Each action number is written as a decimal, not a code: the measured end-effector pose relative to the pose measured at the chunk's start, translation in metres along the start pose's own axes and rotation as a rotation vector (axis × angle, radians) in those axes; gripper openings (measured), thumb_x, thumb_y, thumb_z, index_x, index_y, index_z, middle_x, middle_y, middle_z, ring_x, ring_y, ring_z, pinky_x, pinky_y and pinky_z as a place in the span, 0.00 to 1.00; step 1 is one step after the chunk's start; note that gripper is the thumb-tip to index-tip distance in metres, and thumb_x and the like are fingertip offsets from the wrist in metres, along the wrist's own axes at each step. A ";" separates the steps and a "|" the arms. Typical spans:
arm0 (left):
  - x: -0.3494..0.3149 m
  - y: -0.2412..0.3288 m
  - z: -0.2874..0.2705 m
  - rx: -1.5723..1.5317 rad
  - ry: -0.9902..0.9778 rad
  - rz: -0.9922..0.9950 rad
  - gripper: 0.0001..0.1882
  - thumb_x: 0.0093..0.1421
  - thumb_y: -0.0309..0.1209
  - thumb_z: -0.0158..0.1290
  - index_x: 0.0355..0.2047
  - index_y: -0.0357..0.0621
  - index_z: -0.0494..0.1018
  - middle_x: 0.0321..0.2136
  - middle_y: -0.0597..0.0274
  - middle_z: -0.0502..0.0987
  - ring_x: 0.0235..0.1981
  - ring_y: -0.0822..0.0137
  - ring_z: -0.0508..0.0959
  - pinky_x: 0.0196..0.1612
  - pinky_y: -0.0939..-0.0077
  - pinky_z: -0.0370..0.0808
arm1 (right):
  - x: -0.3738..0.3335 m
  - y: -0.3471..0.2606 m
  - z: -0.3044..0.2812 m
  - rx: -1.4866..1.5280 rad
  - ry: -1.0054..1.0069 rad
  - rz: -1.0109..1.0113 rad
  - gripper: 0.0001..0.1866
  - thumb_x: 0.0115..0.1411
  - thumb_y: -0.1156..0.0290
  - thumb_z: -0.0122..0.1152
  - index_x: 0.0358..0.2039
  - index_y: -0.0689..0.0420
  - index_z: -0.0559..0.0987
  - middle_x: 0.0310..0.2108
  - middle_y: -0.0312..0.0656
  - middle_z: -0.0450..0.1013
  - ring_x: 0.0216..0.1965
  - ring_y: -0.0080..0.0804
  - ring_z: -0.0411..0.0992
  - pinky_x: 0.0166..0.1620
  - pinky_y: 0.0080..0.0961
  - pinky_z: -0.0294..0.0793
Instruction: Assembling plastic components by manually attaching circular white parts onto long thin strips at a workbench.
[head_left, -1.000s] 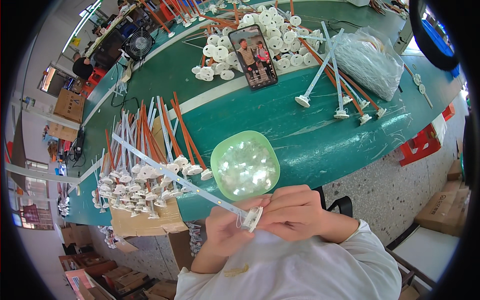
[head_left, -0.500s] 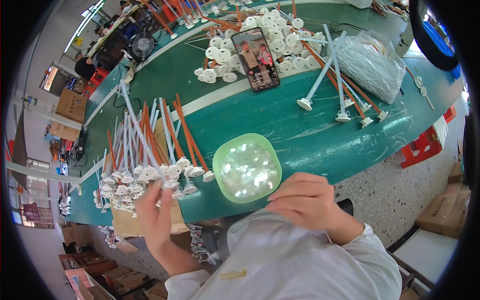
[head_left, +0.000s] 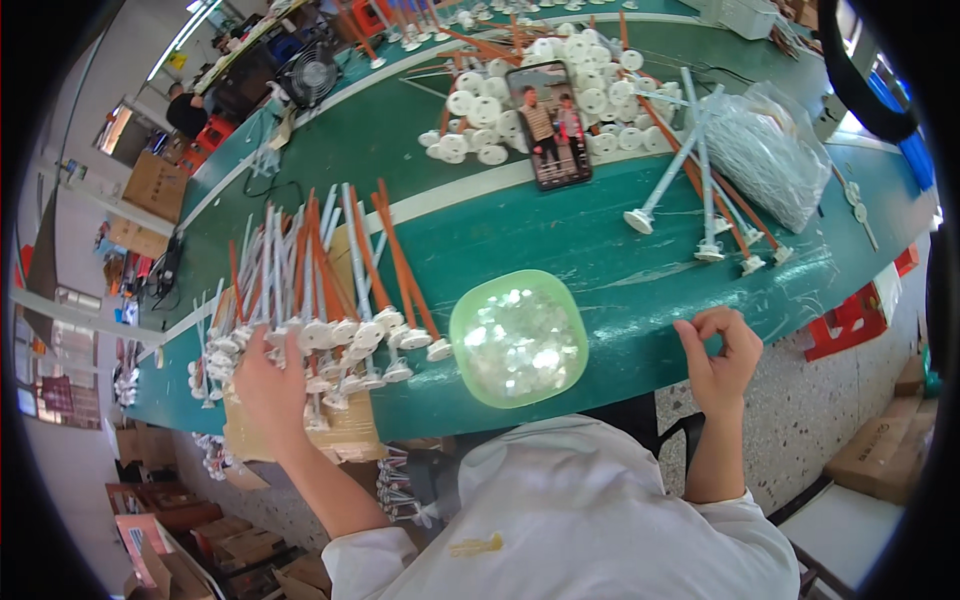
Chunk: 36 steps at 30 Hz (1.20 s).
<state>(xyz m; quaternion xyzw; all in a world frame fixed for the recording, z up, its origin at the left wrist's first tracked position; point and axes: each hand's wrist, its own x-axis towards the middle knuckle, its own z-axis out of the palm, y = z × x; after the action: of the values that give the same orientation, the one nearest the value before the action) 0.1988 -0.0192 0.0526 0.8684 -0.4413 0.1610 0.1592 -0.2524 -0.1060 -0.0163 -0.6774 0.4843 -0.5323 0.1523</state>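
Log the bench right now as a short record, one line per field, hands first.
Left hand: fingers at the white ends of the left-hand bundle; grip unclear
Right hand: right of the bowl, fingers curled; anything small held can't be told
Left-hand bundle: orange and pale strips with white round ends
Bowl: light green, holding small clear shiny pieces
Phone: screen lit, in front of the white disc heap
Right side: crossed strips beside a clear plastic bag
Table: green top

Open lane over table (head_left: 640, 285) between bowl (head_left: 458, 337) and right hand (head_left: 725, 362). Phone (head_left: 550, 125), bag (head_left: 768, 155) block farther back; sticks (head_left: 353, 245) crowd left hand (head_left: 272, 388).
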 end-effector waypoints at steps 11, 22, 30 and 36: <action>-0.030 0.011 0.009 -0.077 0.119 0.067 0.23 0.63 0.38 0.53 0.51 0.31 0.71 0.52 0.40 0.73 0.54 0.44 0.72 0.54 0.60 0.70 | 0.054 0.021 -0.006 -0.484 -0.013 -0.220 0.11 0.47 0.80 0.68 0.32 0.61 0.77 0.34 0.42 0.76 0.36 0.39 0.74 0.40 0.30 0.73; -0.084 0.064 0.003 -0.502 0.281 0.501 0.13 0.55 0.26 0.55 0.40 0.33 0.75 0.46 0.45 0.76 0.48 0.45 0.74 0.52 0.55 0.70 | 0.082 0.010 0.002 -0.701 -0.340 -0.214 0.19 0.42 0.78 0.68 0.39 0.53 0.82 0.46 0.42 0.74 0.47 0.41 0.71 0.49 0.37 0.73; -0.118 0.105 0.015 -0.892 0.008 0.542 0.12 0.46 0.24 0.60 0.33 0.35 0.77 0.40 0.47 0.79 0.41 0.49 0.77 0.44 0.60 0.74 | 0.064 0.028 -0.012 -0.389 -0.132 -0.222 0.09 0.47 0.83 0.65 0.31 0.58 0.84 0.30 0.43 0.78 0.29 0.39 0.76 0.32 0.29 0.75; -0.134 0.142 0.020 -1.330 -0.486 0.441 0.20 0.49 0.23 0.59 0.43 0.29 0.76 0.43 0.43 0.78 0.46 0.51 0.79 0.50 0.66 0.74 | 0.015 -0.034 0.007 0.270 -0.253 -0.396 0.08 0.47 0.81 0.67 0.31 0.60 0.84 0.31 0.43 0.78 0.29 0.36 0.76 0.31 0.27 0.75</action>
<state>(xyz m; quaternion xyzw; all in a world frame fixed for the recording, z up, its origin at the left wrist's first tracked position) 0.0104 -0.0109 -0.0023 0.4908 -0.6326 -0.3089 0.5132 -0.2303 -0.1040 0.0145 -0.7937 0.2440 -0.5225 0.1936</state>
